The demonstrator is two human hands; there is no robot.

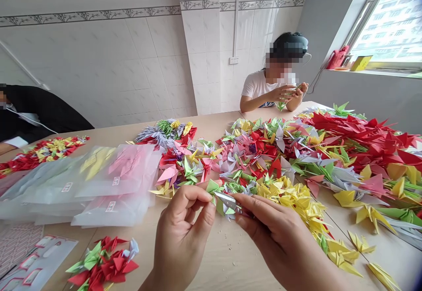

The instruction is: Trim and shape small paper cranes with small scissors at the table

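My left hand [183, 227] pinches a small green folded paper crane [212, 187] between thumb and fingertips. My right hand [280, 234] is closed around silver scissors [227, 201], their blades pointing left and meeting the crane. Whether the blades touch paper or only overlap it, I cannot tell. The scissors' handles are hidden under my right fingers. Just beyond both hands spreads a heap of mixed-colour paper cranes [231, 154]. Yellow paper cranes [293, 198] lie close past my right hand.
Stacked clear plastic bags [95, 181] of folded paper lie left. A small pile of red and green cranes [110, 262] sits near the front, beside a printed sheet [52, 260]. Red cranes [359, 137] are heaped right. Two people [275, 78] sit across the table [211, 260].
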